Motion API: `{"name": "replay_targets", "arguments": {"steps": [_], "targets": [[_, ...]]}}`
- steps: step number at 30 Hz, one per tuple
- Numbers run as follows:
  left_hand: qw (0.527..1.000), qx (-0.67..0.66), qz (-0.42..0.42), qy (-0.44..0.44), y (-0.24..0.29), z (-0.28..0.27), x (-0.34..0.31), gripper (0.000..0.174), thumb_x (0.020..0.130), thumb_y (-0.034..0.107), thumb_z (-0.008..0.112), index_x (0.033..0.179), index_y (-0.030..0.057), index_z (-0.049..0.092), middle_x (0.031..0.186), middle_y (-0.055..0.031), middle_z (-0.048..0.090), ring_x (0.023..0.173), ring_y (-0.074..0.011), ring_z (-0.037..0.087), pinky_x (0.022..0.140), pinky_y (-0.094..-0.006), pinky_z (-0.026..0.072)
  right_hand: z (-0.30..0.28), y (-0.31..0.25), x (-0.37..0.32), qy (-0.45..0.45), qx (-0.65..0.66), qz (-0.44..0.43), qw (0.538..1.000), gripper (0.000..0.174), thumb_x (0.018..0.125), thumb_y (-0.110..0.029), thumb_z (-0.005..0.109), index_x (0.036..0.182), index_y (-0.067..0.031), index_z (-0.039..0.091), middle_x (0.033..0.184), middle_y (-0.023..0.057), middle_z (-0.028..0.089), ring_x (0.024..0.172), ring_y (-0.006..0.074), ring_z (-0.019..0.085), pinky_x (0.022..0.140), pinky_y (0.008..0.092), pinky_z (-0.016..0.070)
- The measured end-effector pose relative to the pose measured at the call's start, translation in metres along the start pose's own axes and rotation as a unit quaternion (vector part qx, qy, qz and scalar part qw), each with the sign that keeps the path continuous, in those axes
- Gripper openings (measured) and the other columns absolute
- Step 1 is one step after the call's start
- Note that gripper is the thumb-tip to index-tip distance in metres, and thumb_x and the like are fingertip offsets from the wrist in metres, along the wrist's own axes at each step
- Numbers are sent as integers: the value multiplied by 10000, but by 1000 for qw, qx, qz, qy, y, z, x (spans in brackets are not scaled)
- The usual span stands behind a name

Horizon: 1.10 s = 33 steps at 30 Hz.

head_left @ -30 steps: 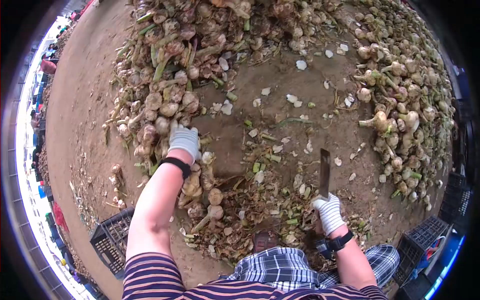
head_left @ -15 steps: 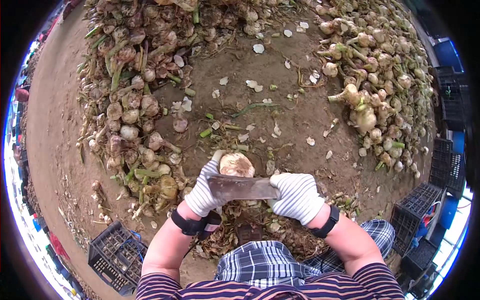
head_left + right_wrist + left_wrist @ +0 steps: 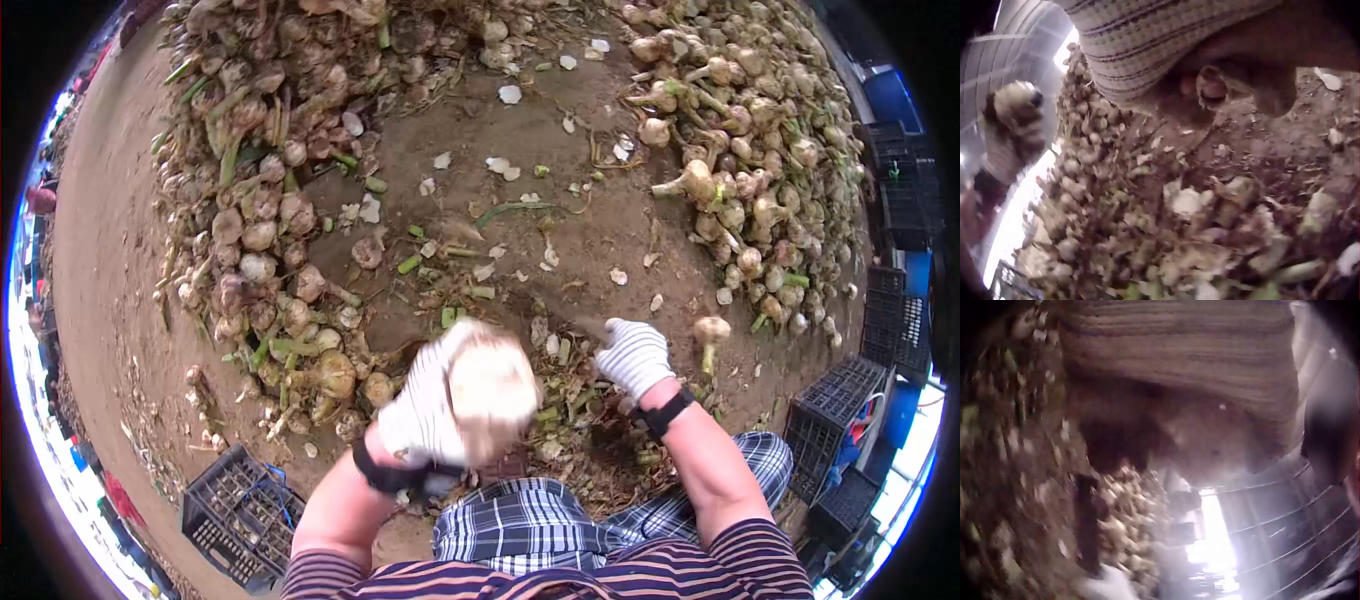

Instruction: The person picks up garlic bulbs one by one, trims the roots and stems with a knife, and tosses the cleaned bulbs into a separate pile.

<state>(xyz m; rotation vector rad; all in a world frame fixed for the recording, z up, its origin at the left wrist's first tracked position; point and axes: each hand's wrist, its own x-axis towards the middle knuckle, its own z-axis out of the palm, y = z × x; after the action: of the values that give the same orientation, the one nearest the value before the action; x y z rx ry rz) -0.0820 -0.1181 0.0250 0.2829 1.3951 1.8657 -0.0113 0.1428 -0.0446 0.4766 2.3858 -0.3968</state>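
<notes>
Left hand (image 3: 425, 405), one, in a pale glove: held the bulb (image 3: 495, 385) out over the person's lap, fingers wrapped round its side, both blurred. The bulb was large and whitish, its broad face upward to the head view.

Right hand (image 3: 635, 358), one, in a striped glove: well apart from the bulb, to its right, fingers curled narrowly round the knife (image 3: 583, 324), whose blade showed only as a faint streak pointing away to the left. How each finger lay on the handle could not be told.

Ground (image 3: 450, 135), brown: strewn with pale skins and green stem pieces, with a bed of scraps (image 3: 560, 405) between and beyond the hands.

Left pile (image 3: 260, 235) and right pile (image 3: 765, 190): many bulbs, stems attached to several. Single stray bulb (image 3: 711, 330): right of the right hand, stem toward the person.

Left crate (image 3: 245, 520) and right crate (image 3: 835, 410): black, slatted. Trousers (image 3: 530, 520): plaid, below the bulb
</notes>
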Motion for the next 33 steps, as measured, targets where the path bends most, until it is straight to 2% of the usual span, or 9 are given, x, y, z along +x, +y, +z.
{"name": "replay_targets", "arguments": {"steps": [5, 7, 11, 19, 21, 25, 30, 32, 33], "targets": [[993, 14, 48, 110, -31, -44, 20, 806, 609, 145, 845, 1282, 50, 412, 1173, -96, 568, 1058, -201, 572, 940, -340, 479, 11, 2, -14, 88, 152, -15, 984, 229, 749, -284, 658, 805, -71, 595, 677, 111, 629, 635, 256, 615, 604, 344, 495], [990, 22, 42, 130, -31, -46, 20, 829, 618, 334, 859, 1268, 57, 426, 1208, -108, 557, 1115, -217, 553, 979, -368, 445, 52, 7, -15, 92, 480, -43, 871, 147, 770, -186, 654, 764, -56, 585, 609, 17, 562, 556, 118, 546, 540, 266, 453], [993, -64, 63, 83, -50, -40, 37, 524, 699, 491, 766, 963, 113, 517, 839, 3, 526, 810, -154, 528, 871, -322, 436, 19, -56, -46, 8, 641, -5, 767, 95, 730, -131, 657, 736, -43, 619, 616, -30, 577, 569, 56, 497, 535, 247, 423], [926, -333, 11, 174, -40, 8, 33, 400, 800, 416, 683, 1037, 123, 550, 1028, -55, 605, 960, -245, 602, 845, -410, 508, 58, -51, -33, -2, 484, 15, 875, 118, 771, -131, 562, 745, -34, 624, 660, 107, 628, 618, 173, 588, 594, 283, 463], [917, -380, 44, 113, -11, 16, 34, 483, 783, 448, 699, 1067, 101, 520, 1039, -93, 614, 926, -215, 618, 899, -356, 490, 89, -36, -53, -203, 356, 112, 905, 115, 781, -111, 548, 813, -43, 635, 679, 111, 617, 652, 187, 587, 618, 296, 470], [986, -147, 82, 19, 18, 50, 97, 625, 881, 436, 591, 1356, 90, 376, 1285, -129, 493, 1024, -132, 532, 888, -325, 449, 118, -23, -59, -228, 336, 67, 912, 234, 743, -140, 596, 945, -23, 619, 718, 34, 618, 633, 177, 548, 623, 290, 466], [964, 205, 131, -108, 38, 48, 116, 877, 647, 207, 792, 1395, 46, 363, 1375, -165, 439, 1242, -274, 444, 1041, -373, 359, 105, 37, -33, 47, 399, 74, 913, 112, 743, -149, 591, 758, -38, 580, 648, 42, 574, 598, 134, 504, 590, 302, 438], [837, 507, 204, 30, 15, 3, 124, 733, 644, 225, 774, 1283, 29, 474, 1260, -173, 519, 1206, -308, 469, 1018, -404, 365, 92, 66, -35, 148, 401, 162, 889, 118, 744, -149, 593, 730, -35, 566, 606, 81, 553, 584, 138, 508, 582, 298, 435], [673, 733, 63, 79, -1, -20, 117, 765, 683, 183, 742, 1353, 69, 391, 1332, -143, 465, 1275, -339, 389, 1112, -434, 258, 87, 76, -41, 185, 548, 249, 777, 112, 735, -143, 610, 722, -43, 562, 576, 69, 527, 535, 146, 509, 539, 309, 428]]}}
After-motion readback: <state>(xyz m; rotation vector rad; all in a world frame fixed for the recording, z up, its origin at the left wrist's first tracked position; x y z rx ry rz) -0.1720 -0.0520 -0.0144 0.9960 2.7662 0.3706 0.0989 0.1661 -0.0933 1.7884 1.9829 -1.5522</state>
